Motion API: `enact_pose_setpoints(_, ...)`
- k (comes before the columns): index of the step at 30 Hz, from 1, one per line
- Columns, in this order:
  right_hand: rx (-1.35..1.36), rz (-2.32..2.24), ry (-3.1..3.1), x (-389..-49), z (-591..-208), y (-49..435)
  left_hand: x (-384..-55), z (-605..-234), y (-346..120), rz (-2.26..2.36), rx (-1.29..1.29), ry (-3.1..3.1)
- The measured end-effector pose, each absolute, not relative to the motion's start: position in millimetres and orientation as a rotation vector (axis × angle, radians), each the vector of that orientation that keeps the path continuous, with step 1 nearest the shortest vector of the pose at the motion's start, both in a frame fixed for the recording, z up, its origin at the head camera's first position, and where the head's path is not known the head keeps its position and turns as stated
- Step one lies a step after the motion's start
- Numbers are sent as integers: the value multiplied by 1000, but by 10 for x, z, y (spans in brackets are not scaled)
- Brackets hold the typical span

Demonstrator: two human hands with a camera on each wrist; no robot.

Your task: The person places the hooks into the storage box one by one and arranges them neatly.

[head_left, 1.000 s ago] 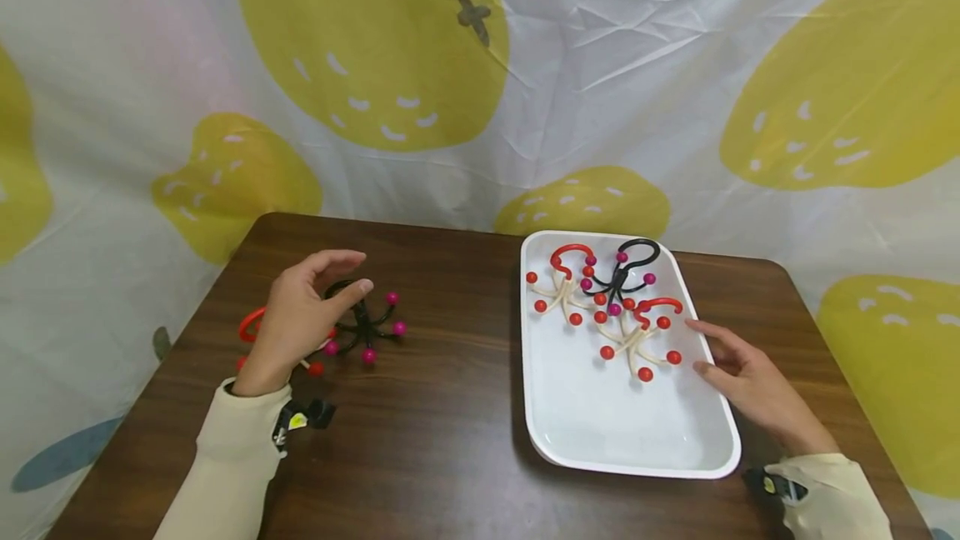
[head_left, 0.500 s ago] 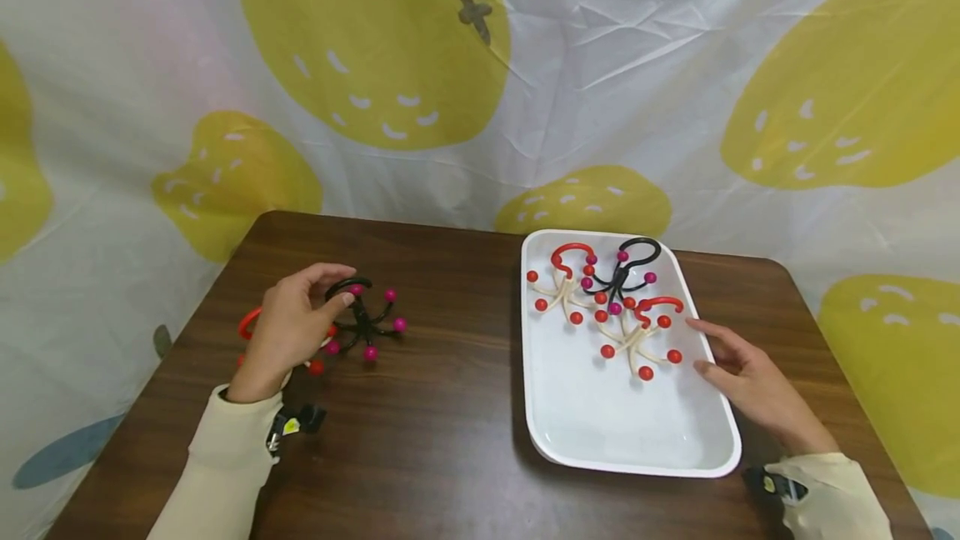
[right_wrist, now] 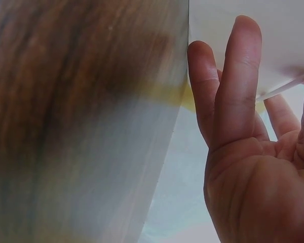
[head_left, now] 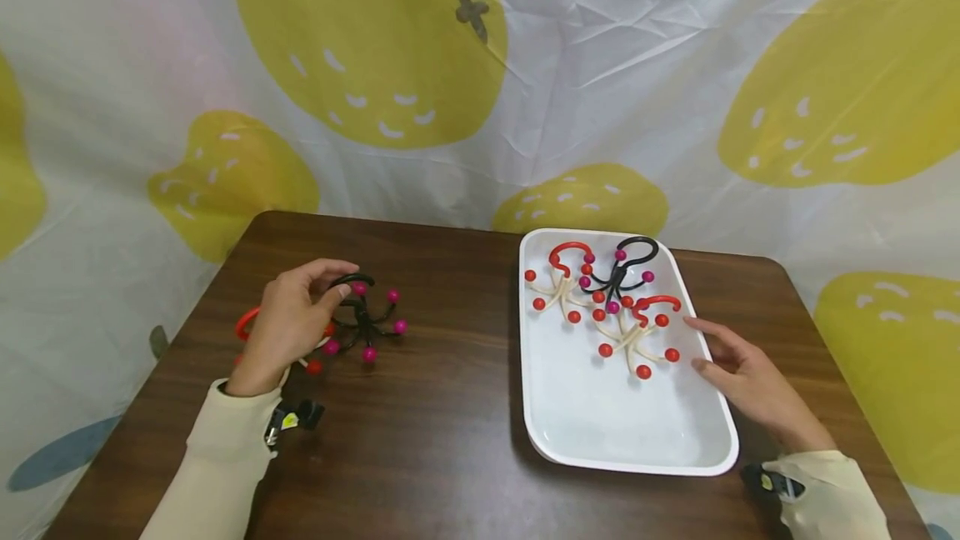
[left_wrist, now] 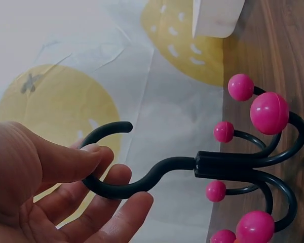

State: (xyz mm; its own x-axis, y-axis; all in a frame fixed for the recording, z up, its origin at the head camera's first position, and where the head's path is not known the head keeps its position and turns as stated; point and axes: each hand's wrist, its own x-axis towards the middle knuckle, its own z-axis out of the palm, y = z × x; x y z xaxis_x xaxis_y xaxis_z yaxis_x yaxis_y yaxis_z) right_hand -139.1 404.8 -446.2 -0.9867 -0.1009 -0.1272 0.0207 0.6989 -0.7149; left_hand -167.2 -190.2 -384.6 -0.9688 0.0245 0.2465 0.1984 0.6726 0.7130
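My left hand (head_left: 288,319) pinches the hooked handle of a black head massager (head_left: 363,325) with pink ball tips, its prongs spread low over the table. In the left wrist view the thumb and fingers close round the hook of this black massager (left_wrist: 224,164). Partly hidden behind that hand lies a red-handled massager (head_left: 246,322) with red balls. My right hand (head_left: 753,382) holds the right rim of a white tray (head_left: 600,423), its thumb and index tip over the edge. Other fingers (right_wrist: 238,86) lie straight along the tray's outer wall.
Inside the tray's far half are two cream massagers (head_left: 630,340) with red hooks and another black massager (head_left: 618,276). The brown wooden table (head_left: 442,407) ends at a hanging cloth (head_left: 420,182) with yellow fruit prints.
My left hand has lowered slightly, and its spread thumb and fingers have closed on the black massager's hook, which has turned a little. The right hand and tray keep their places.
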Motion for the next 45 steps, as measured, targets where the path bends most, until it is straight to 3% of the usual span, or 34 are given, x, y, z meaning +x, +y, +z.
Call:
enact_pose_setpoints(27, -71, -1169, 2739, -1389, -4503, 4039, -1658, -3693, -1832, -1271, -229, -2580)
enact_pose_setpoints(45, -47, -1180, 2729, -1381, -4464, 4051, -1675, -3471, -1482, -1461, -418, -2508)
